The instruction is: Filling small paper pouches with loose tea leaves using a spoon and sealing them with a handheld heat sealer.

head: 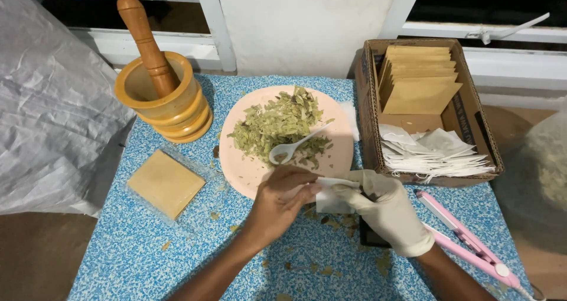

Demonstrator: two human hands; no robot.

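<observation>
Blue speckled table (147, 254). White sachet (331, 199) pinched between both hands, left hand (280, 203) bare, right hand (387, 209) gloved, fingers clamped on it; spoon (295, 146) lies just beyond on pink plate (248, 174).

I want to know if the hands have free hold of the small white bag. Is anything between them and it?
Nothing visible is. The bare left hand and gloved right hand both touch the small white bag directly, beside the pink plate.
</observation>
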